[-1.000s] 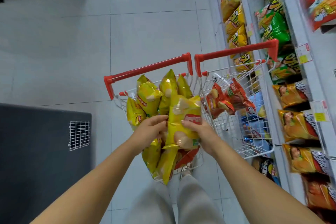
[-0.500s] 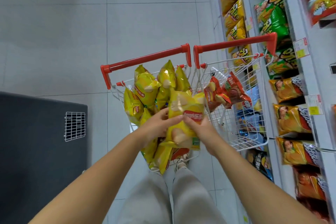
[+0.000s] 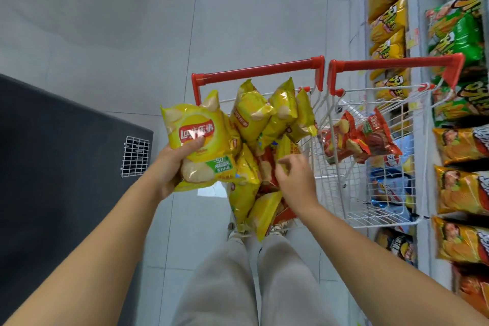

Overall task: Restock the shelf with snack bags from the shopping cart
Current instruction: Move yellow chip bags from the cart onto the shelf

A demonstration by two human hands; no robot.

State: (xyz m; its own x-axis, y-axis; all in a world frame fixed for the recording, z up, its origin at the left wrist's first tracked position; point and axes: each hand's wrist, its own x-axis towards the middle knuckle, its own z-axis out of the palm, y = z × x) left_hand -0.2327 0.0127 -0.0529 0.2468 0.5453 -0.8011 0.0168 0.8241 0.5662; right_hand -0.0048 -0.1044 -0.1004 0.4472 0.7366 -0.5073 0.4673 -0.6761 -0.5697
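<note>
While your left hand (image 3: 172, 167) grips a yellow snack bag (image 3: 197, 145), your right hand (image 3: 295, 177) curls over cart bags (image 3: 251, 114) beneath it, grip unclear.

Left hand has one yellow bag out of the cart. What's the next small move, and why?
Probably lower the right hand onto the pile of yellow bags in the cart and take a grip on the top one. That hand is empty, fingers loosely curled above the pile, while the left hand holds a chip bag clear of the cart.
</note>
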